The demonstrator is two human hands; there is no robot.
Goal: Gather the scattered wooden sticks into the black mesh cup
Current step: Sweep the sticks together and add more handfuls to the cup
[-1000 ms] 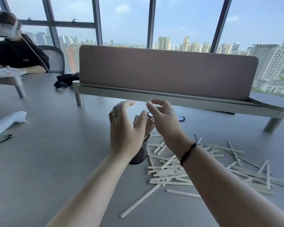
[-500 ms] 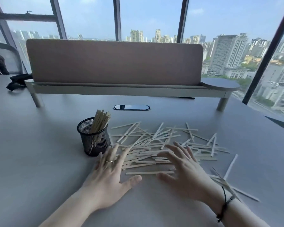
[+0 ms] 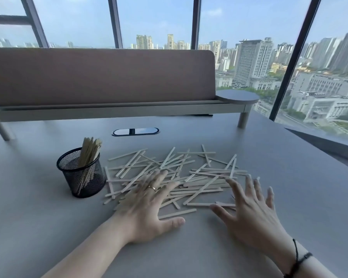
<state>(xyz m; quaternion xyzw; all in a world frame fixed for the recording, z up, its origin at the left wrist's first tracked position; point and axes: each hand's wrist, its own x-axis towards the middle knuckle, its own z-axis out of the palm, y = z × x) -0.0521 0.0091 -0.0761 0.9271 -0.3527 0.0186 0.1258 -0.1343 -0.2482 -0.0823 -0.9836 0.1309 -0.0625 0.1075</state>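
A black mesh cup [image 3: 81, 178] stands upright on the grey table, with a bundle of wooden sticks [image 3: 89, 150] leaning inside it. Right of the cup lies a wide scatter of pale wooden sticks [image 3: 186, 172], crossing over each other. My left hand [image 3: 149, 205] lies flat with fingers spread on the near left part of the pile, blurred by motion. My right hand [image 3: 249, 209] is spread flat at the pile's near right edge, fingertips touching the sticks. Neither hand holds anything.
A raised shelf with a brown divider panel [image 3: 100, 77] runs across the back of the table. A black oval cable port [image 3: 135, 131] sits behind the pile. The table's right edge [image 3: 319, 137] meets tall windows.
Both hands came down from the cup to the table and spread over the stick pile. The left hand slid further onto the sticks; the right hand shifted right. The view swung right.
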